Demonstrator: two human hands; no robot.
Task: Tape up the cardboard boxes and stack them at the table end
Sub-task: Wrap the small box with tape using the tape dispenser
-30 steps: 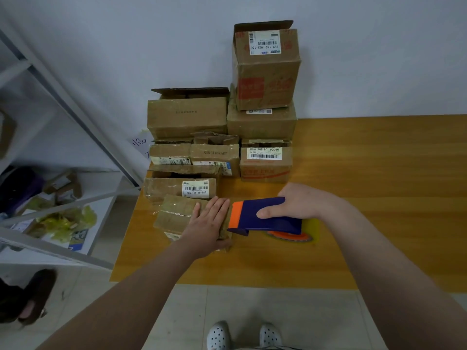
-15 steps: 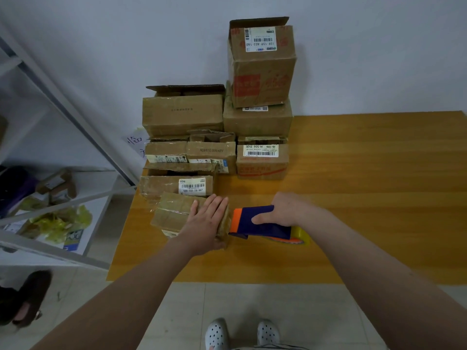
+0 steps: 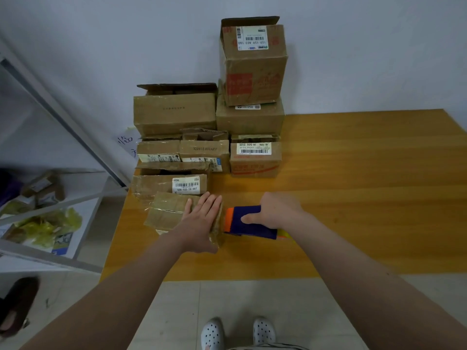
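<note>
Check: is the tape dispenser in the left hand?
No, the left hand lies flat on the small box, while the right hand grips the tape dispenser.

Small box (image 3: 171,213) lies before the stacked boxes (image 3: 209,127), tape dispenser (image 3: 249,221) touching its right

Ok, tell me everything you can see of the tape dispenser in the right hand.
The tape dispenser has a dark blue, plastic-looking body with an orange band at one end and a sliver of yellow at the other. It lies roughly level, low over the table, orange end right beside the small box; whether they touch cannot be told. The right hand grips it from above, thumb on its near face. The left hand presses flat on the box, not the dispenser.
</note>
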